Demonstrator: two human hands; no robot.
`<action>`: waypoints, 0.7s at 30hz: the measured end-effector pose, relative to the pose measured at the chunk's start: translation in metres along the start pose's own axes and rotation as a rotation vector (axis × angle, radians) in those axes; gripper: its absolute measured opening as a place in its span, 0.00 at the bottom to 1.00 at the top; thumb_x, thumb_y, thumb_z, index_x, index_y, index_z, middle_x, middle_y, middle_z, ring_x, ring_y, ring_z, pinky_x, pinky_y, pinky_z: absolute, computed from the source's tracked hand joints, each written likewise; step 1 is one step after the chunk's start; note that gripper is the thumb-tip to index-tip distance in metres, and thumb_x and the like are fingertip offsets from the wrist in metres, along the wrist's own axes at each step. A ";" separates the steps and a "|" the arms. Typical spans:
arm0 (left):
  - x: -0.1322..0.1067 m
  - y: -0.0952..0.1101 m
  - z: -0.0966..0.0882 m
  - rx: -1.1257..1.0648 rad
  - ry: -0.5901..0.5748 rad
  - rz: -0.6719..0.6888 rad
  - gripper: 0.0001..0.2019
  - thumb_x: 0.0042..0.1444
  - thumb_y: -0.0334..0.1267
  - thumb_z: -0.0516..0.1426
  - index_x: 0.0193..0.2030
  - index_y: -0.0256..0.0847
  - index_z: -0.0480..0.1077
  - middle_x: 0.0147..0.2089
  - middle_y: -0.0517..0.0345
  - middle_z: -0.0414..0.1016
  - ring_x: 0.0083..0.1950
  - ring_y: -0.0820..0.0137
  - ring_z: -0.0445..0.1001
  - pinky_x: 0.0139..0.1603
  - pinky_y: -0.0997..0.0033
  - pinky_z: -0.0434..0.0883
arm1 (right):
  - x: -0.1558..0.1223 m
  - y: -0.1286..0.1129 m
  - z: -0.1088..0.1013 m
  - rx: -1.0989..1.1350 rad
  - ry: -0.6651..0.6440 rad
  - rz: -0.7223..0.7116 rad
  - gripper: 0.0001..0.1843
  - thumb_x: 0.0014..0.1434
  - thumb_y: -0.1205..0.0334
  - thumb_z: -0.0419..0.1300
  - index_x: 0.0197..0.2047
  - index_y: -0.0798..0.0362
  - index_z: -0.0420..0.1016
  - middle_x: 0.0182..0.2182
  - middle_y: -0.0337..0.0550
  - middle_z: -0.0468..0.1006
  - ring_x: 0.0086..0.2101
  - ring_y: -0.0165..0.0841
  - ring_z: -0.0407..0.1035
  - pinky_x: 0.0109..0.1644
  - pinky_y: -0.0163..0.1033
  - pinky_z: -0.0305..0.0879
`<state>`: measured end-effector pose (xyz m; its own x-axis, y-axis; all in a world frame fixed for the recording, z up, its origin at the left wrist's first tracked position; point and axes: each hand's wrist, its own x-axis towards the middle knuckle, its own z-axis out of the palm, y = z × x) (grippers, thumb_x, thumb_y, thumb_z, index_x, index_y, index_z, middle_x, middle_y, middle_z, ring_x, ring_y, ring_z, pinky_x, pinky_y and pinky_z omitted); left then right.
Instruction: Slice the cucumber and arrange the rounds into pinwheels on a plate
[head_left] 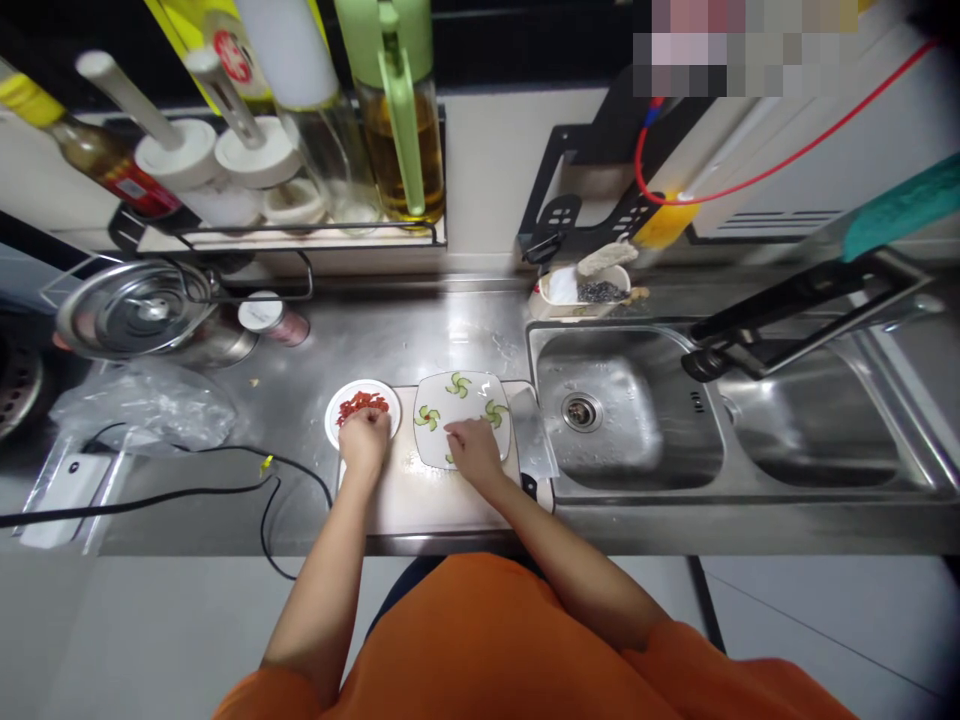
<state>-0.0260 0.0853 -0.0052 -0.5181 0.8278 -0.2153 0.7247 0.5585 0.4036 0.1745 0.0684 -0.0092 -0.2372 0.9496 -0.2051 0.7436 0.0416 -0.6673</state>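
A small round white dish (pixel 335 418) holds chopped red pieces (pixel 361 403). My left hand (pixel 365 435) rests at its near edge, fingers curled into the red pieces. Beside it a square white plate (pixel 474 392) carries several green pinwheel-shaped garnishes (pixel 458 384). My right hand (pixel 474 448) lies on the plate's near edge, fingers bent together over the bottom garnish; what they pinch is hidden. Both dishes sit on a pale cutting board (pixel 424 495). A cleaver blade (pixel 534 435) lies on the board's right side.
A steel double sink (pixel 637 420) with a black faucet (pixel 795 310) is to the right. A pot lid (pixel 135 310), a plastic bag (pixel 146 405) and a black cable (pixel 187 490) lie left. A rack of oil bottles (pixel 397 120) stands at the back.
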 end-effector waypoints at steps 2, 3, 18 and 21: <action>-0.001 -0.001 -0.001 -0.009 -0.001 0.002 0.13 0.48 0.43 0.52 0.31 0.42 0.76 0.31 0.51 0.77 0.34 0.62 0.73 0.40 0.65 0.67 | -0.001 0.000 -0.002 -0.004 -0.001 0.009 0.13 0.59 0.68 0.52 0.43 0.53 0.76 0.37 0.44 0.76 0.41 0.36 0.62 0.48 0.40 0.54; -0.002 -0.001 -0.002 -0.020 -0.003 0.001 0.13 0.48 0.43 0.52 0.31 0.43 0.76 0.31 0.51 0.77 0.34 0.62 0.73 0.40 0.65 0.67 | -0.001 -0.001 -0.003 -0.005 -0.003 0.015 0.13 0.59 0.68 0.52 0.42 0.53 0.76 0.37 0.44 0.76 0.41 0.36 0.62 0.48 0.40 0.54; 0.002 -0.026 -0.020 -0.115 -0.183 -0.193 0.13 0.38 0.49 0.61 0.28 0.43 0.77 0.25 0.61 0.76 0.34 0.66 0.75 0.38 0.71 0.68 | 0.000 0.001 -0.006 -0.021 -0.039 -0.035 0.11 0.59 0.67 0.53 0.41 0.53 0.77 0.36 0.43 0.77 0.39 0.35 0.64 0.48 0.40 0.54; 0.000 -0.020 -0.024 -0.117 -0.155 -0.162 0.12 0.39 0.47 0.62 0.30 0.44 0.77 0.29 0.61 0.78 0.36 0.67 0.75 0.40 0.71 0.68 | -0.001 0.001 -0.006 -0.013 -0.031 -0.045 0.11 0.59 0.67 0.53 0.41 0.53 0.77 0.36 0.43 0.77 0.39 0.35 0.64 0.48 0.40 0.54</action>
<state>-0.0519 0.0729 0.0081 -0.5405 0.7315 -0.4156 0.5758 0.6818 0.4512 0.1799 0.0690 -0.0052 -0.2898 0.9366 -0.1968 0.7399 0.0888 -0.6668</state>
